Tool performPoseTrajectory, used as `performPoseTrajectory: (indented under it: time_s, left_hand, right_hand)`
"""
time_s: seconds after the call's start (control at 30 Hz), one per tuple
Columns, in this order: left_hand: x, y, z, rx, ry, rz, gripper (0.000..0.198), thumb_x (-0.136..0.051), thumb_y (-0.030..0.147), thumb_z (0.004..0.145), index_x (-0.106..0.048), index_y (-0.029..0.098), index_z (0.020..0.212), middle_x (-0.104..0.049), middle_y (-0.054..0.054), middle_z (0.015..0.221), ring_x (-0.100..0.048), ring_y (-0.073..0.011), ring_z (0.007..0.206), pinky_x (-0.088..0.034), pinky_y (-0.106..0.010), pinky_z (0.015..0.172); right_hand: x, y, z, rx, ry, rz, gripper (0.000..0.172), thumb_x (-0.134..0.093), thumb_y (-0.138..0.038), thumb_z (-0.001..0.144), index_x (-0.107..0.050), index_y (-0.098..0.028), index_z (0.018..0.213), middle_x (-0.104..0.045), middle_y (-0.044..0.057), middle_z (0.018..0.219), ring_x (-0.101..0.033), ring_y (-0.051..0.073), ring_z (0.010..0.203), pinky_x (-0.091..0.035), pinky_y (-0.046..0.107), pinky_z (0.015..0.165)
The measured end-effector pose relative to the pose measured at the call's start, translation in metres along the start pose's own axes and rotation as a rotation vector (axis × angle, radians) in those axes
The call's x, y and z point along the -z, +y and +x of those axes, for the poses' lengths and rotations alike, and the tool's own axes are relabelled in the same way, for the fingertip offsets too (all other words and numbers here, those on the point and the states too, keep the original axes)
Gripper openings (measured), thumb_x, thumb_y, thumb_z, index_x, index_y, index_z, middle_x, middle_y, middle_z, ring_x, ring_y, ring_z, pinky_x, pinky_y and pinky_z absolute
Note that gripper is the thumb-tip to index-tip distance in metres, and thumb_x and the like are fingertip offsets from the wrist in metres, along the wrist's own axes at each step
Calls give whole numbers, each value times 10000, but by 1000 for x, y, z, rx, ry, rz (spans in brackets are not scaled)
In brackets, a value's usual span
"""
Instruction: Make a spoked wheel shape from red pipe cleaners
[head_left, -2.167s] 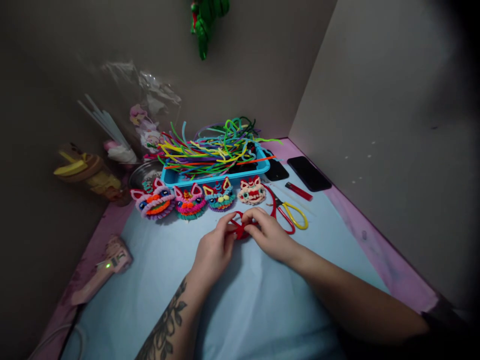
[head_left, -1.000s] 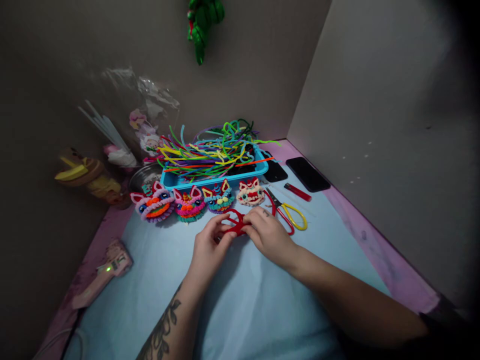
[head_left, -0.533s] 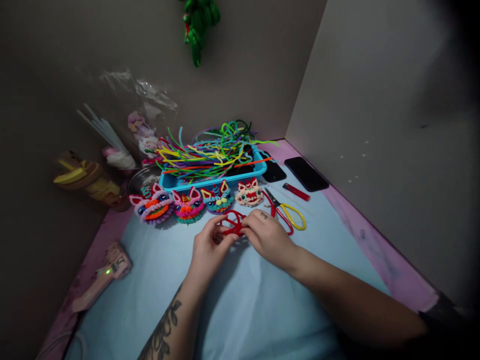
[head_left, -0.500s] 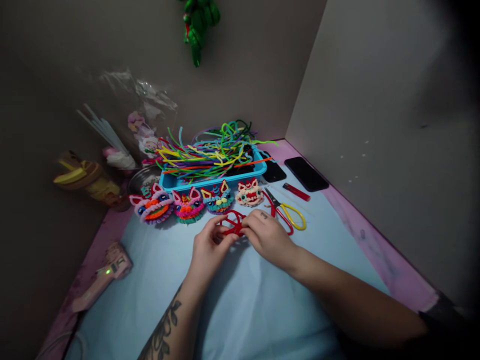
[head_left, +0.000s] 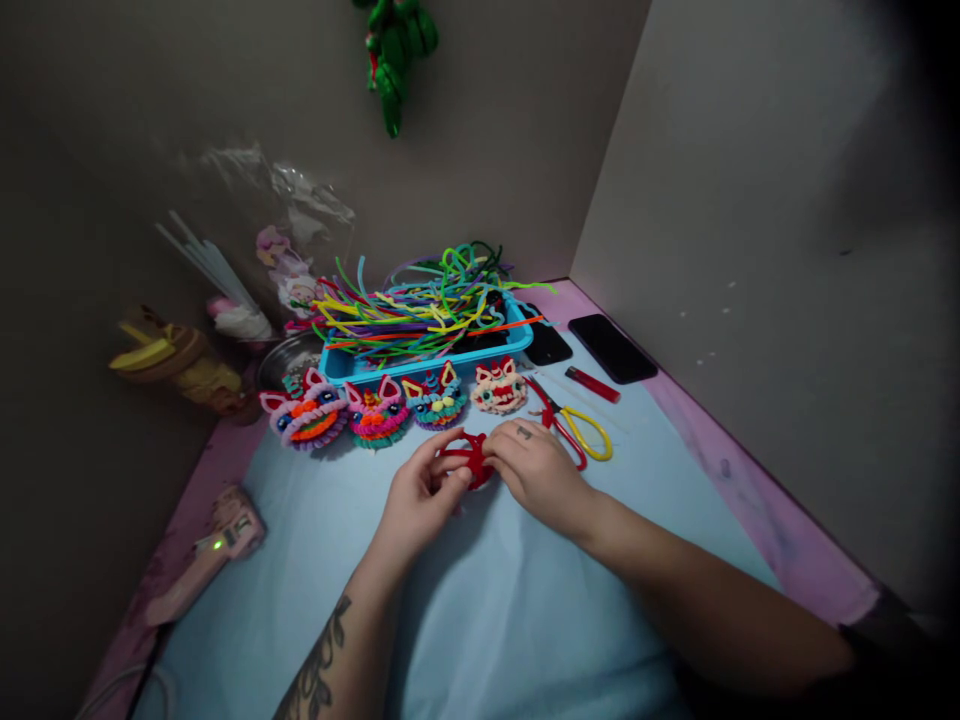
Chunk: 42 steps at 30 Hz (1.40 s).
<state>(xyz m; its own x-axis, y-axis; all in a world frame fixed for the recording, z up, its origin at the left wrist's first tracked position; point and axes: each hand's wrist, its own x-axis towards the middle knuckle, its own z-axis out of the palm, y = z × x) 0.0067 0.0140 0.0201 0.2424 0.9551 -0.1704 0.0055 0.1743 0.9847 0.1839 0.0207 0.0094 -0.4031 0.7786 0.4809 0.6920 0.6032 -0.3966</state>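
Between my two hands is a small openwork shape of bent red pipe cleaners (head_left: 477,462). My left hand (head_left: 426,488) is closed on its left side, thumb along the near edge. The fingertips of my right hand (head_left: 536,475) pinch its right side, and they hide that part. Just beyond my right hand lie scissors (head_left: 574,428) with one red and one yellow handle. Behind my hands sit several fuzzy animal heads: a lilac one (head_left: 306,412), a pink one (head_left: 376,412), a blue one (head_left: 435,397) and a cream one (head_left: 500,388).
A blue basket (head_left: 431,368) heaped with colourful pipe cleaners (head_left: 420,310) stands at the back. Two dark phones, one nearer (head_left: 613,348), and a red lighter (head_left: 592,384) lie to the right. A pink glue gun (head_left: 210,555) with a lit green light rests at left. A metal bowl (head_left: 281,362) stands beside the basket.
The red pipe-cleaner shape has turned in my fingers, and its loops now look more closed up. My left hand has shifted slightly; my right stays nearly in place.
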Motion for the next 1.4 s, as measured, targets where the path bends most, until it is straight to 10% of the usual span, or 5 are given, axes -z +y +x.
performPoseTrajectory:
  time_s: [0.63,1.4]
  left_hand:
    - [-9,-10,3,67,230,61,286,-692,337,679,-696,117,861,-668,-30,598,-417,-52,358,-328,-177,342]
    - [-9,-19,5,34,167,-122,381,-806,290,592,-665,111,897,-694,-47,712,-600,-103,565,-461,-207,543]
  right_hand:
    - [-3,-6,-1,10,49,-73,118,-503,-157,873,-607,-204,846,-616,60,835,-504,218,833,-370,360,763]
    - [-5,-4,-1,-47,80,-93,123,-480,-126,862,-582,-179,818,-601,67,821,-521,215,797,-388,334,717]
